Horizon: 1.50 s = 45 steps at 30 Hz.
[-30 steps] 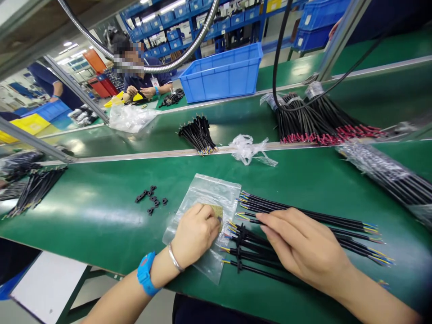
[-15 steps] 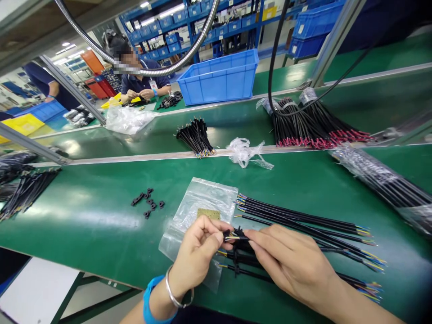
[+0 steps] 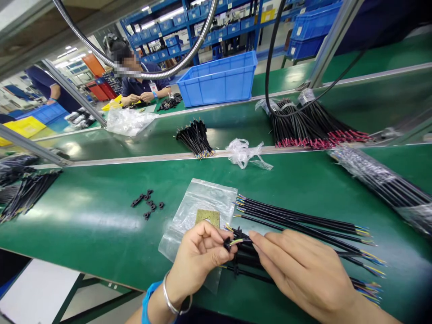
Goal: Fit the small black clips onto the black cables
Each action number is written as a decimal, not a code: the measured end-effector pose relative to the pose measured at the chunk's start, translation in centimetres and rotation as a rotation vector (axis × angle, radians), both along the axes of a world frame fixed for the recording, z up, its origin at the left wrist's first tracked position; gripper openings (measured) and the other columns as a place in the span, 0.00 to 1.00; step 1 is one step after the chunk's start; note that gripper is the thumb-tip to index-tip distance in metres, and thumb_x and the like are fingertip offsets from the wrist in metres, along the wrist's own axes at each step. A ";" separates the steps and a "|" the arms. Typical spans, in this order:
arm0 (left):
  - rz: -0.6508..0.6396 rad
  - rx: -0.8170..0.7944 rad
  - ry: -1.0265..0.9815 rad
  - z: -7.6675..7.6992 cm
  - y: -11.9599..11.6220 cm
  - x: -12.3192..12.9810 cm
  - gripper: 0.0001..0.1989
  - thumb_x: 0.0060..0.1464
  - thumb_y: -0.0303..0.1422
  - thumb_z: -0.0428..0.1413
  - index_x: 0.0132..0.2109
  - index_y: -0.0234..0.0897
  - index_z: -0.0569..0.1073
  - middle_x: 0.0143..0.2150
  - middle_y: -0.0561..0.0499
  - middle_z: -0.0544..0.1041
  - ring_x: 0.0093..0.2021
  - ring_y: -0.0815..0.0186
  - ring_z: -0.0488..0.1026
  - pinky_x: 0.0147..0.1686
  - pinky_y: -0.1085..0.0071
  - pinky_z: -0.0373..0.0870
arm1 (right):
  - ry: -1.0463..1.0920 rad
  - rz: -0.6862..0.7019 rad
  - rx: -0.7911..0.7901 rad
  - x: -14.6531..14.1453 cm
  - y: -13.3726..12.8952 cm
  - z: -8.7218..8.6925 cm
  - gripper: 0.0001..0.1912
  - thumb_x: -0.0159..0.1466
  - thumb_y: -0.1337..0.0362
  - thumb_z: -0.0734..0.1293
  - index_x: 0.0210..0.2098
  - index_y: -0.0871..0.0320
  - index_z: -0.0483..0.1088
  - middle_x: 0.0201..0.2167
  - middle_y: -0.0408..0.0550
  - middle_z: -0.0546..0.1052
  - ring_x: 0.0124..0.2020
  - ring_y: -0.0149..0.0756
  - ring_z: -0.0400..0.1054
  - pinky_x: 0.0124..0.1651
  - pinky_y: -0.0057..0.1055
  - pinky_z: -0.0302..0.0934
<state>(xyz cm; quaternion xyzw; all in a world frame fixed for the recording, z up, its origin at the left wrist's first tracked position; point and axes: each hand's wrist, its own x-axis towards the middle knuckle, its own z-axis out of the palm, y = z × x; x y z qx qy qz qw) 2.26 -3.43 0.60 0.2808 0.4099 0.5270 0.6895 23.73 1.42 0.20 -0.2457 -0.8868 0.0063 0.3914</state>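
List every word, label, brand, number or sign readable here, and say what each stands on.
Readable text: none.
Badge on the seated co-worker: too small and blurred to read.
White label on the upper stacked blue crate: too small to read.
Shelf bins: any markings are too small to read.

Passage lies over the green bench (image 3: 91,225) at left; black cables (image 3: 297,215) obstruct the right.
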 end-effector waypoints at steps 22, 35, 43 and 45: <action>0.065 0.087 0.097 -0.7 0.3 1.9 0.19 0.35 0.28 0.74 0.37 0.36 0.79 0.35 0.52 0.77 0.29 0.72 0.78 0.28 0.80 0.75 | -0.016 0.007 0.019 -0.2 -0.9 0.1 0.09 0.67 0.73 0.62 0.46 0.65 0.69 0.30 0.47 0.75 0.31 0.33 0.68 0.38 0.33 0.60; 0.117 0.641 0.669 0.0 0.2 2.7 0.16 0.39 0.29 0.72 0.39 0.44 0.84 0.27 0.50 0.80 0.26 0.71 0.76 0.27 0.80 0.73 | 0.018 0.163 -0.291 -0.5 -1.2 0.6 0.13 0.65 0.77 0.55 0.30 0.56 0.63 0.23 0.40 0.67 0.24 0.29 0.61 0.29 0.27 0.56; 0.144 0.525 0.664 -0.6 0.4 2.5 0.13 0.39 0.32 0.72 0.37 0.44 0.84 0.26 0.50 0.78 0.27 0.70 0.74 0.29 0.77 0.71 | -0.033 0.189 -0.453 -0.3 -0.5 1.0 0.10 0.68 0.73 0.56 0.32 0.56 0.63 0.25 0.41 0.67 0.25 0.29 0.61 0.29 0.26 0.56; 0.121 0.520 0.665 -0.7 0.4 2.6 0.13 0.39 0.32 0.72 0.37 0.45 0.84 0.27 0.50 0.78 0.27 0.69 0.74 0.29 0.76 0.71 | -0.015 0.181 -0.427 -0.4 -0.6 1.1 0.11 0.67 0.74 0.55 0.31 0.56 0.62 0.24 0.41 0.66 0.24 0.28 0.60 0.28 0.26 0.56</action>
